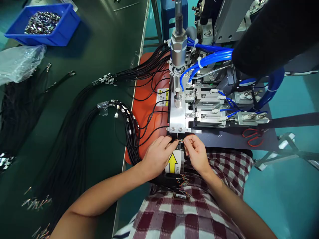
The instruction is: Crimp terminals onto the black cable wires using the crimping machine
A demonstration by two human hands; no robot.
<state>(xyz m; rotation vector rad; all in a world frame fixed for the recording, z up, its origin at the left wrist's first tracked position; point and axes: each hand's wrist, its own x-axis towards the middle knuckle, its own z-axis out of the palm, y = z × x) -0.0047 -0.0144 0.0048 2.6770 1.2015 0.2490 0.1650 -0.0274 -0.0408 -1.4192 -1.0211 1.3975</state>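
My left hand (159,155) and my right hand (196,151) meet just below the front of a small press machine (179,109). Both pinch the end of a thin black cable with coloured wire tips (179,141), held at the machine's slot. Under my hands is a white label with a yellow arrow (172,162) pointing up at the machine. More cable ends with coloured wires (183,182) lie on my checked lap.
A large bundle of black cables with metal connectors (124,116) spreads over the dark green bench and orange pad (147,109). A blue bin of metal parts (43,24) stands far left, by a plastic bag (20,63). Red scissors (253,136) lie right. Blue air hoses (211,58) top the machine.
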